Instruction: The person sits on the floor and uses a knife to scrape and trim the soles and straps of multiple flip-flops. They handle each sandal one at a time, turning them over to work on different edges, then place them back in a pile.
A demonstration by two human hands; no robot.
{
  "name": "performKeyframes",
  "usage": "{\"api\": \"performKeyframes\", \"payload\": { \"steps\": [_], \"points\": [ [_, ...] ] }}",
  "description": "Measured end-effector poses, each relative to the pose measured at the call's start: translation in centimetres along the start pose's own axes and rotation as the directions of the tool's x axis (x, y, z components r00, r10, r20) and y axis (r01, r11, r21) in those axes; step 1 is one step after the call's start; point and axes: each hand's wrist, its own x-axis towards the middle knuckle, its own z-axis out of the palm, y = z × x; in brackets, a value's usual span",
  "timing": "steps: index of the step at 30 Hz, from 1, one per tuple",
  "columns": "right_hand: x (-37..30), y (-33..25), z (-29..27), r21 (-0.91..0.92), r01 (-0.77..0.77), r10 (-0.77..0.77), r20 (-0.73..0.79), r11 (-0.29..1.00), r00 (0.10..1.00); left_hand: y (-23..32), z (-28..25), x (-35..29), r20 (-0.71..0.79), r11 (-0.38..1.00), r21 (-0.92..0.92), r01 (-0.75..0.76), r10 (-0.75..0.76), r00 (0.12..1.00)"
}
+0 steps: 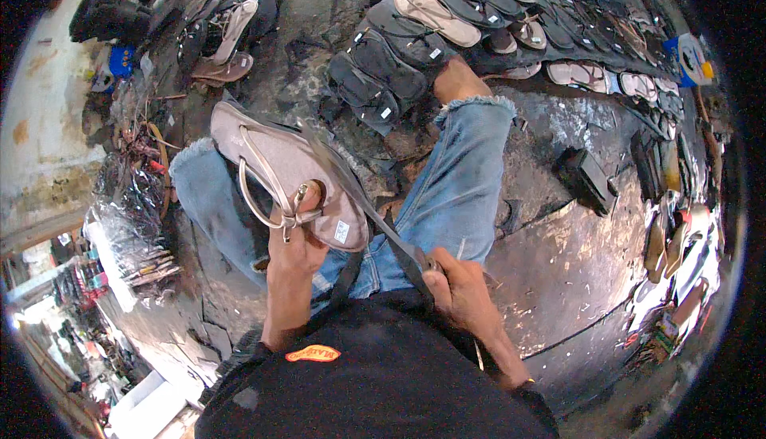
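Note:
My left hand (297, 255) grips a beige thong sandal (279, 148) from below near its toe end, with a finger showing by the straps. Thin metallic straps cross the sandal's top, and a small white label sits on the footbed. In my closed right hand (463, 286) is a knife (381, 222) with a long, narrow grey blade. Its blade lies along the right edge of the sandal's sole, apparently touching it. The handle is mostly hidden in my fist. Both hands are above my lap, over my jeans (459, 175).
Rows of sandals (437, 14) in black and beige cover the floor ahead and to the right. More sandals (223, 64) lie ahead on the left. A black block (586, 179) sits on the right, and clear plastic bags (132, 187) are heaped at left.

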Motion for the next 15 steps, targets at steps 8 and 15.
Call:
{"api": "performKeyframes", "payload": {
  "steps": [8, 15],
  "points": [
    [10.3, -2.7, 2.4, 0.050, 0.267, -0.256, -0.163, 0.962, 0.953, -1.3, -5.5, -1.7, 0.103, 0.922, 0.379, -0.076, 0.040, 0.994],
    [11.7, -4.2, 1.6, 0.500, 0.119, -0.057, -0.136, 0.858, 0.989, 0.3, -6.4, -3.6, -0.159, 0.996, 0.069, 0.054, -0.042, 0.986]
  ]
}}
